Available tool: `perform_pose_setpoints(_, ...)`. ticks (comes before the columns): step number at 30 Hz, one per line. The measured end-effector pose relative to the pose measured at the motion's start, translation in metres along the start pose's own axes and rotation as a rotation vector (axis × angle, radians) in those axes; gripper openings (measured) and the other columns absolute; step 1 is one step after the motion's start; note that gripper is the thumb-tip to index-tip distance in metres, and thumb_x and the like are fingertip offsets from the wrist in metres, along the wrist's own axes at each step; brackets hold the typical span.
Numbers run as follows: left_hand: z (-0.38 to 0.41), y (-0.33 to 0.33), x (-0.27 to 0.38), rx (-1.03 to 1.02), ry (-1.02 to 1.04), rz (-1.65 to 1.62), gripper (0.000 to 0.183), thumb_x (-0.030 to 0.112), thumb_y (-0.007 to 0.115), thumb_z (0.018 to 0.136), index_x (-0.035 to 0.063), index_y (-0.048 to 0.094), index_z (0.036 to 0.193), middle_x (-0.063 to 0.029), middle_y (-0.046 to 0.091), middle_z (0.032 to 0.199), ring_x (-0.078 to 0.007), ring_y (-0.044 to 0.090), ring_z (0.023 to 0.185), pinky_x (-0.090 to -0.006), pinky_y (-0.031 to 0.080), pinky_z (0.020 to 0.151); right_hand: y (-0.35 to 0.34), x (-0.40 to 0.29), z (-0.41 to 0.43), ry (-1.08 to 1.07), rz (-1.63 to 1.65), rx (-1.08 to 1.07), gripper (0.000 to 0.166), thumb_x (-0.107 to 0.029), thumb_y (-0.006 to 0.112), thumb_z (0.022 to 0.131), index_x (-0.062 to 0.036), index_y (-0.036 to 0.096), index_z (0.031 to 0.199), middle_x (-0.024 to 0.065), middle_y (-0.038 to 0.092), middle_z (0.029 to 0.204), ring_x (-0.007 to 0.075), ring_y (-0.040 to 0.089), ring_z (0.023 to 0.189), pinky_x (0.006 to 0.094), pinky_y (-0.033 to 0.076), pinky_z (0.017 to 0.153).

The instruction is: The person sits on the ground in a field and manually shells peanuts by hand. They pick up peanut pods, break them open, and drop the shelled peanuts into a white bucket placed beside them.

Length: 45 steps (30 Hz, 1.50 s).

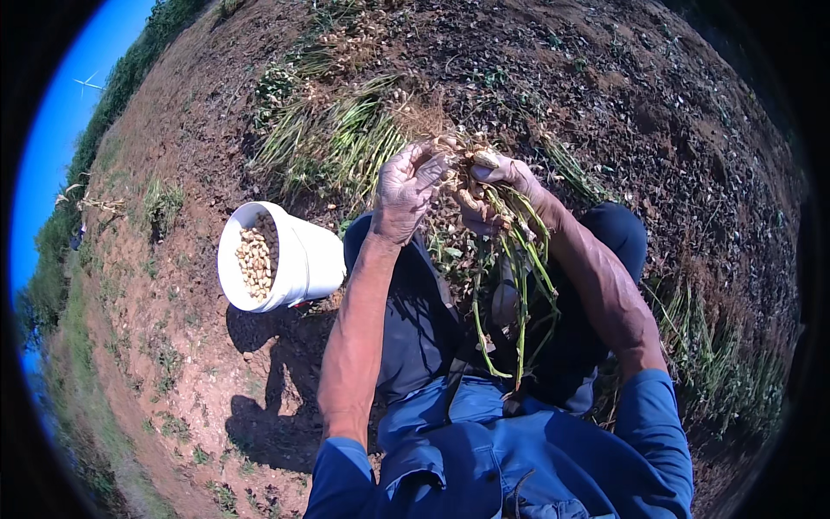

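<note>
My right hand [512, 188] is closed around an uprooted peanut plant [519, 259], whose green stems hang down between my knees. Pods and roots stick out at the top of that grip. My left hand [412, 185] is at the pods on the other side, its thumb and fingers pinched together at the root end; whether a pod is between them is hard to tell. To the left of my left forearm a white plastic bucket [314, 259] leans with its mouth towards the left, and unshelled peanuts [256, 259] lie inside it.
More pulled peanut plants [343, 136] lie in a heap beyond my hands, with pods among them. Other stems [570, 165] lie to the right, and green plants [707, 350] are at the lower right. Reddish soil with dry leaves surrounds me. A wind turbine [87, 83] shows far off.
</note>
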<state>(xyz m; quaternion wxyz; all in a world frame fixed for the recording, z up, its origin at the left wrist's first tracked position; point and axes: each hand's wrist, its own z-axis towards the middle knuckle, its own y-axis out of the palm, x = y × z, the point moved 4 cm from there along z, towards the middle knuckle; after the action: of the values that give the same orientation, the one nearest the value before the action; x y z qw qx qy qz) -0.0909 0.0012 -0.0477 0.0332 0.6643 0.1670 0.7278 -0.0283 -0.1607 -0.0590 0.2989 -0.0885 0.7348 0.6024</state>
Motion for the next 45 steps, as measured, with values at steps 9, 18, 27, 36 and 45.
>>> perform_pose_setpoints(9, -0.013, 0.006, 0.023, 0.096, 0.205, 0.989, 0.023, -0.005, 0.055, 0.083, -0.0043, 0.058, 0.106, -0.0202, 0.066, 0.093, -0.0365, 0.065, 0.081, -0.0402, 0.053, 0.074, -0.007, 0.007, 0.025, -0.060, -0.391, 0.023, 0.034, -0.026, 0.069, 0.097, -0.0032, 0.066, 0.122, 0.0006, 0.068, 0.111, 0.0089, 0.062, 0.097, 0.0274, 0.052, 0.091)
perform_pose_setpoints(18, -0.019, 0.004, 0.031, 0.110, 0.350, 1.270, 0.024, 0.005, 0.066, 0.083, -0.0041, 0.062, 0.105, -0.0267, 0.066, 0.092, -0.0433, 0.066, 0.088, -0.0467, 0.055, 0.077, -0.010, 0.017, 0.034, -0.156, -0.792, 0.075, 0.024, -0.029, 0.068, 0.095, -0.0048, 0.067, 0.095, -0.0045, 0.057, 0.076, 0.0061, 0.047, 0.067, 0.0266, 0.037, 0.057)
perform_pose_setpoints(27, -0.026, -0.004, 0.019, 0.289, -0.037, 0.104, 0.017, 0.001, 0.054, 0.094, -0.0025, 0.067, 0.104, -0.0070, 0.071, 0.096, -0.0179, 0.067, 0.081, -0.0309, 0.055, 0.078, 0.022, 0.012, 0.023, -0.218, -0.418, -0.153, 0.029, -0.029, 0.064, 0.098, -0.0018, 0.067, 0.107, 0.0015, 0.067, 0.097, 0.0100, 0.059, 0.088, 0.0294, 0.049, 0.080)
perform_pose_setpoints(36, -0.054, -0.094, 0.039, 0.438, 0.210, 1.114, 0.016, 0.009, 0.060, 0.093, 0.0016, 0.065, 0.106, -0.0200, 0.066, 0.094, -0.0403, 0.062, 0.084, -0.0490, 0.051, 0.075, 0.010, 0.013, 0.021, -0.083, -0.503, -0.093, 0.032, -0.031, 0.067, 0.099, -0.0029, 0.066, 0.115, -0.0015, 0.066, 0.107, 0.0073, 0.059, 0.096, 0.0252, 0.047, 0.091)
perform_pose_setpoints(45, -0.148, -0.274, 0.097, 0.855, -0.063, 1.785, 0.035, 0.014, 0.060, 0.096, -0.0007, 0.058, 0.129, -0.0285, 0.061, 0.116, -0.0452, 0.061, 0.108, -0.0510, 0.048, 0.095, -0.007, -0.019, -0.002, -0.148, -0.177, 0.044, 0.031, -0.018, 0.066, 0.092, -0.0045, 0.059, 0.118, 0.0035, 0.066, 0.099, 0.0108, 0.064, 0.088, 0.0276, 0.057, 0.072)
